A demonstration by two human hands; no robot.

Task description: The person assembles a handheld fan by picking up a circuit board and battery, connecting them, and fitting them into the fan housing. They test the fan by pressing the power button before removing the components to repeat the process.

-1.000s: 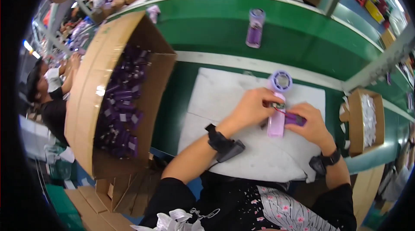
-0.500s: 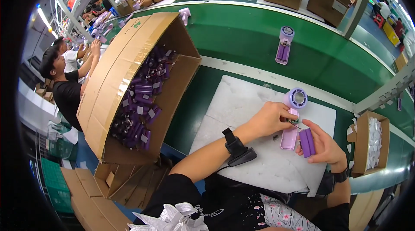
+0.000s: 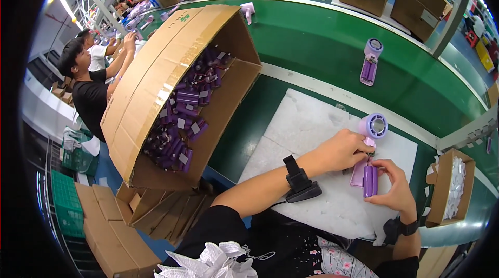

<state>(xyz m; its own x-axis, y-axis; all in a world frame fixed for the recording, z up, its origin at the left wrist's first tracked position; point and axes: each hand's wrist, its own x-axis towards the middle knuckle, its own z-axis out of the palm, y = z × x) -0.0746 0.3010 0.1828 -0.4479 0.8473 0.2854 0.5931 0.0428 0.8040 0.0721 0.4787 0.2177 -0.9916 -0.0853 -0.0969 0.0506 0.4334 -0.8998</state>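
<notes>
A lilac handheld fan (image 3: 383, 127) lies on a white foam sheet (image 3: 280, 127), its pink handle shell (image 3: 357, 178) open. My left hand (image 3: 345, 149) is closed at the top of that handle, fingertips pinching a small circuit board (image 3: 370, 154) that they partly hide. A purple two-cell battery pack (image 3: 370, 182) is held by my right hand (image 3: 396, 184), thumb at its lower end and fingers at its upper end. The pack sits just over the handle's right side. Thin wires run between the pack and the board.
A large carton (image 3: 150, 85) full of purple battery packs (image 3: 189, 98) leans open at the left. Another fan (image 3: 369, 62) lies on the green belt (image 3: 312, 39) beyond. At right stands a box of small white parts (image 3: 456, 187). A co-worker (image 3: 88, 80) works at far left.
The battery pack has turned more upright and come in closer to the fan handle with my right hand. My left hand still pinches near the board. The whole view has shifted slightly.
</notes>
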